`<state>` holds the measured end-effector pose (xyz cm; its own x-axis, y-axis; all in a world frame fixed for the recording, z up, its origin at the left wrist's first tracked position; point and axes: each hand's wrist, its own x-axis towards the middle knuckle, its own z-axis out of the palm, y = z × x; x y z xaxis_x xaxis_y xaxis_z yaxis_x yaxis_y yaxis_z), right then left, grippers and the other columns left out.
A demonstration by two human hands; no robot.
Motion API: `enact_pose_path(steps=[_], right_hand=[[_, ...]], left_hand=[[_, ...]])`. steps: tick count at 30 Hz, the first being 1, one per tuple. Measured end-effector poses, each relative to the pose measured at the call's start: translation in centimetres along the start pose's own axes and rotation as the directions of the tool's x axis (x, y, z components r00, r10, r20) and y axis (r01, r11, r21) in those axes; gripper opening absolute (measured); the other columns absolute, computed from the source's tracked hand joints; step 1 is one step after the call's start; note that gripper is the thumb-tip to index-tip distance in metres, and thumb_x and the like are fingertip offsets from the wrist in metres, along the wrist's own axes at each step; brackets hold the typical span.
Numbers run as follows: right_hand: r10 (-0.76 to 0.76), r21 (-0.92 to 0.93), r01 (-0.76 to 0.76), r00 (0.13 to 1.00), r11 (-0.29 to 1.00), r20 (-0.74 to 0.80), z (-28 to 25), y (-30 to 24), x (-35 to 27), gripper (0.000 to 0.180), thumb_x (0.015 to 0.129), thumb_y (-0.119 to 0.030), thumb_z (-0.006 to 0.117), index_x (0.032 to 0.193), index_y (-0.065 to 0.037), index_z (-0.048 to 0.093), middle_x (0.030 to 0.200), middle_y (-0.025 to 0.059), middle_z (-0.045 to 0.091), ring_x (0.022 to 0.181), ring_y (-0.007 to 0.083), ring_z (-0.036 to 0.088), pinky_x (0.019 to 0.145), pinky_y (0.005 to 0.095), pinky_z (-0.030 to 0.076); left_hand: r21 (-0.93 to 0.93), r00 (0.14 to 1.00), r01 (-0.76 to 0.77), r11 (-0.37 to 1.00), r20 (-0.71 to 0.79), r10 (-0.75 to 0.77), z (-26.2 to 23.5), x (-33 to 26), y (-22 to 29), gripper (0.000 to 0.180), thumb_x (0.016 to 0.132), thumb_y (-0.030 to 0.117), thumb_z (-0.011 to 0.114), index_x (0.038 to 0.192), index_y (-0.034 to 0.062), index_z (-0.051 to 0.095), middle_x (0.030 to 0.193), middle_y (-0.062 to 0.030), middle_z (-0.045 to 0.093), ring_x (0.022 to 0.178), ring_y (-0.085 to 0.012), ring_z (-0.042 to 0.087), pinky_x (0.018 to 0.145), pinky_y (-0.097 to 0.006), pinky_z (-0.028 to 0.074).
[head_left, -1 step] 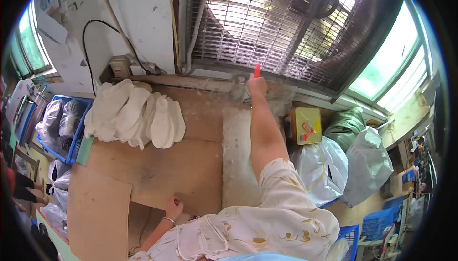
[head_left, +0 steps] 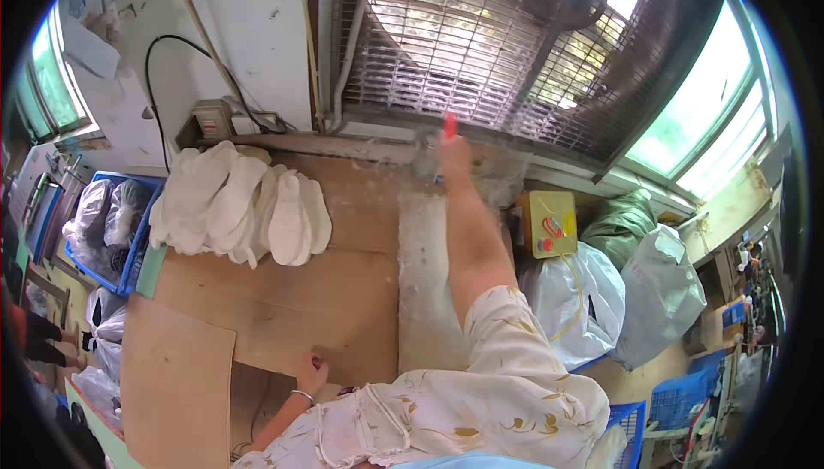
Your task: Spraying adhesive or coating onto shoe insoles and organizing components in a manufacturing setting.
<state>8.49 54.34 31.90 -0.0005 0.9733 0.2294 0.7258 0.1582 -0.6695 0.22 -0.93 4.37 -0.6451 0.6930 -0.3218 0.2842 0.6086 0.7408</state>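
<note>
My right arm stretches to the back of the cardboard-covered table. Its hand [head_left: 455,157], slightly blurred, is closed round a thing with a red handle [head_left: 450,125] that sticks up out of the fist. The other end of that thing is hidden. Clear plastic film [head_left: 508,167] lies beside this hand. My left hand [head_left: 312,375], with a bracelet at the wrist, rests with curled fingers on the near edge of the cardboard [head_left: 326,306]. What those fingers hold, if anything, I cannot make out. White insole-shaped pieces [head_left: 240,203] lie piled at the back left.
A large fan behind a wire grille [head_left: 455,66] stands just beyond my right hand. A yellow can [head_left: 551,224] and white sacks [head_left: 657,297] are on the right. A blue crate [head_left: 137,250] with plastic bags is on the left. Part of another person shows at the left edge.
My right hand has shifted slightly to the left and a little nearer, with the red handle still in it. My left hand stays in place.
</note>
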Motion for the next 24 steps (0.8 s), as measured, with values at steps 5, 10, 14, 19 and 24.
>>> enact_pose_path(steps=[5,10,14,19,24], right_hand=[[-0.168,-0.058,0.166,0.985,0.984,-0.029,3.7,-4.0,-3.4,0.043,0.085,-0.041,0.049,0.08,-0.002,0.067,0.081,0.0236,0.064,0.085,0.0402,0.061,0.073,0.0472,0.048],[0.199,-0.026,-0.2,0.979,0.979,-0.05,-1.7,1.6,0.0,0.047,0.083,-0.044,0.05,0.078,0.0,0.066,0.079,0.0241,0.063,0.084,0.0407,0.061,0.072,0.0477,0.048],[-0.328,-0.116,0.331,0.944,0.937,0.04,4.1,-1.8,-3.0,0.048,0.084,-0.044,0.05,0.076,0.0,0.066,0.074,0.0244,0.063,0.077,0.0404,0.063,0.067,0.0474,0.049],[0.115,0.06,-0.106,0.979,0.993,-0.168,-2.4,4.0,2.4,0.05,0.083,-0.047,0.051,0.077,0.001,0.066,0.074,0.0242,0.063,0.076,0.0393,0.063,0.065,0.0469,0.049],[0.043,-0.06,-0.052,0.991,0.997,-0.129,-4.5,4.2,3.2,0.053,0.081,-0.05,0.054,0.077,0.001,0.066,0.074,0.0245,0.063,0.075,0.0394,0.063,0.064,0.0463,0.049]], left_hand=[[-0.028,0.999,-0.031,0.999,0.013,0.032,-0.1,0.5,-1.1,0.027,0.074,0.018,0.062,0.095,0.0021,0.053,0.074,-0.0107,0.057,0.068,-0.0229,0.058,0.065,-0.034,0.047],[-0.004,0.999,-0.026,1.0,0.032,0.026,-0.7,0.1,-0.5,0.024,0.074,0.015,0.063,0.091,0.0022,0.053,0.07,-0.0092,0.055,0.065,-0.0214,0.056,0.061,-0.034,0.047],[-0.004,0.998,-0.022,1.0,0.063,0.023,-0.1,0.9,-0.8,0.024,0.074,0.015,0.063,0.092,0.0022,0.053,0.07,-0.0089,0.055,0.064,-0.021,0.056,0.061,-0.034,0.046],[-0.019,0.999,-0.049,0.999,0.002,0.049,-0.1,0.7,-1.3,0.027,0.074,0.013,0.063,0.095,0.0017,0.051,0.072,-0.0088,0.054,0.066,-0.0202,0.055,0.062,-0.033,0.046],[0.012,0.998,0.017,1.0,0.064,-0.018,-0.1,0.3,-0.6,0.027,0.074,0.014,0.062,0.095,0.0012,0.051,0.073,-0.0099,0.054,0.067,-0.0211,0.055,0.063,-0.034,0.046]])
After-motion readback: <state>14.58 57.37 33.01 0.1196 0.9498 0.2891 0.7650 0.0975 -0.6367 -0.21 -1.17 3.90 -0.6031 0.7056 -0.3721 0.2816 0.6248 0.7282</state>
